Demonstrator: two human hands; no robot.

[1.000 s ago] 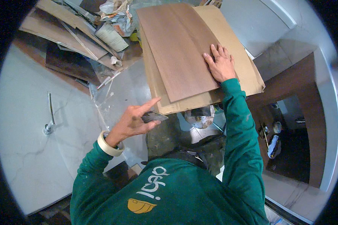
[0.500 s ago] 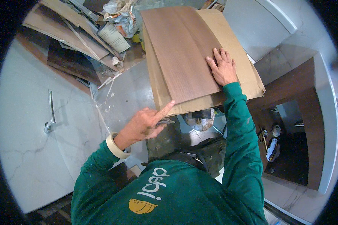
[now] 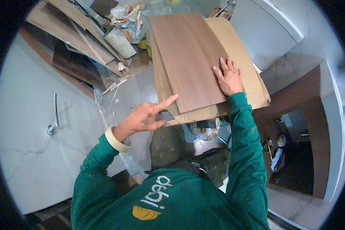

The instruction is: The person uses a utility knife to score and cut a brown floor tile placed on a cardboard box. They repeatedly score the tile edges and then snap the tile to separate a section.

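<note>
Moved index finger of left hand (image 3: 140, 117) from near corner slightly up left edge of brown board (image 3: 189, 61), laid on cardboard (image 3: 234, 42). Gripping dark flat piece (image 3: 165, 115) in left, spreading right hand (image 3: 230, 81) flat on board. Press evenly to prevent slipping.

Downward close-range fisheye from head

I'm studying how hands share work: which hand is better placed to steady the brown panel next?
Probably the right hand: it lies on the brown panel at its right edge. The left hand holds a dark flat piece, its index finger at the panel's left edge.
</note>
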